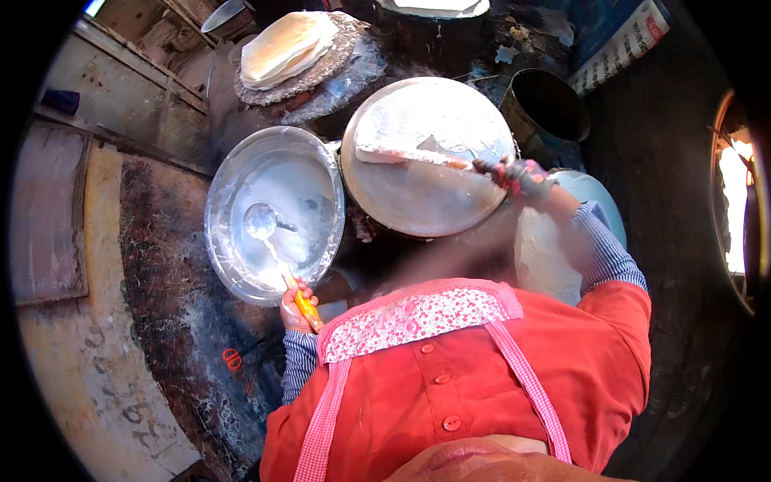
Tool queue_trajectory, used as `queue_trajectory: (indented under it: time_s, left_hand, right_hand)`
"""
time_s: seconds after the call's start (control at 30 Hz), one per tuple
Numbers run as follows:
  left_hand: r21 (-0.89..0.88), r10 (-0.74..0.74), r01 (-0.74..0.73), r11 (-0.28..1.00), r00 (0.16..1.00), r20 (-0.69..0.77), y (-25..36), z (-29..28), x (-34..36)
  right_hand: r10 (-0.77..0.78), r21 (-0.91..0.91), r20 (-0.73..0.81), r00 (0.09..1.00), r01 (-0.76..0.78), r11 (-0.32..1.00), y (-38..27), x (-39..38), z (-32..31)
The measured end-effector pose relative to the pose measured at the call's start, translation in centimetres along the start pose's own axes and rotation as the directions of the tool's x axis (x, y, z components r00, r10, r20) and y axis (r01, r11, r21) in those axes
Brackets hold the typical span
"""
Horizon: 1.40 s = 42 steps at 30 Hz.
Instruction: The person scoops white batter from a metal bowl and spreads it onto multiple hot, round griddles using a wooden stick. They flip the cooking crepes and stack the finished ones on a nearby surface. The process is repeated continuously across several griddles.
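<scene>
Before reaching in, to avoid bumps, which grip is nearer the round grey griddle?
Right grip, at the right edge of the griddle; left grip, farther off, beside the round silvery basin.

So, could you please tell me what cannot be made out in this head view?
In the head view:
Right hand: exact finger grip, lost to blur.
Spreader: its gripped end, covered by that hand.
Dark pot: its bottom, lost in shadow.
White-rimmed round vessel: far side, cut off by the top edge.

Rough kitchen: round griddle (418, 202), basin (228, 193) of white batter (294, 189), stacked flatbreads (289, 48).
</scene>
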<state>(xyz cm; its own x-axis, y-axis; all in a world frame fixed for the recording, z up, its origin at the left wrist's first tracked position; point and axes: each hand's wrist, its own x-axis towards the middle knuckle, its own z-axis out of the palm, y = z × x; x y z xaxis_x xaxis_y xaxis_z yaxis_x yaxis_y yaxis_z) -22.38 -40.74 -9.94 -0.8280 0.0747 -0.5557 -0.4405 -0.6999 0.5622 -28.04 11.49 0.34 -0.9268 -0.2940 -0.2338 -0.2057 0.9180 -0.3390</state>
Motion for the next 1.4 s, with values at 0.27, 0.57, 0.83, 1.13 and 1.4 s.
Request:
queue_trajectory:
  time_s: [0.27,0.57,0.83,1.13,1.4]
  left_hand:
    - [0.015,-0.033,0.033,0.999,0.999,0.029,-0.6,0.8,-0.5]
    - [-0.006,-0.013,0.013,1.0,0.999,-0.047,-1.4,1.3,-1.6]
    - [0.037,0.003,0.0,0.999,0.997,-0.083,-1.3,2.6,-1.6]
    - [0.012,-0.069,0.07,0.998,0.996,-0.065,-1.5,1.8,-1.6]
    - [0.048,-0.075,0.08,0.996,0.992,-0.105,-1.2,1.9,-1.1]
  right_hand:
    - [0.059,0.24,-0.044,0.997,-0.047,0.97,3.2,10.9,-0.4]
    - [0.101,0.449,0.373,0.922,-0.275,0.85,4.0,3.9,-3.4]
    - [-0.032,0.461,0.189,0.981,-0.059,0.885,6.9,10.0,-3.2]
    - [-0.011,0.501,0.488,0.873,-0.27,0.822,7.9,6.4,-4.4]
    - [0.163,0.672,0.312,0.936,-0.338,0.659,12.3,3.4,-3.7]
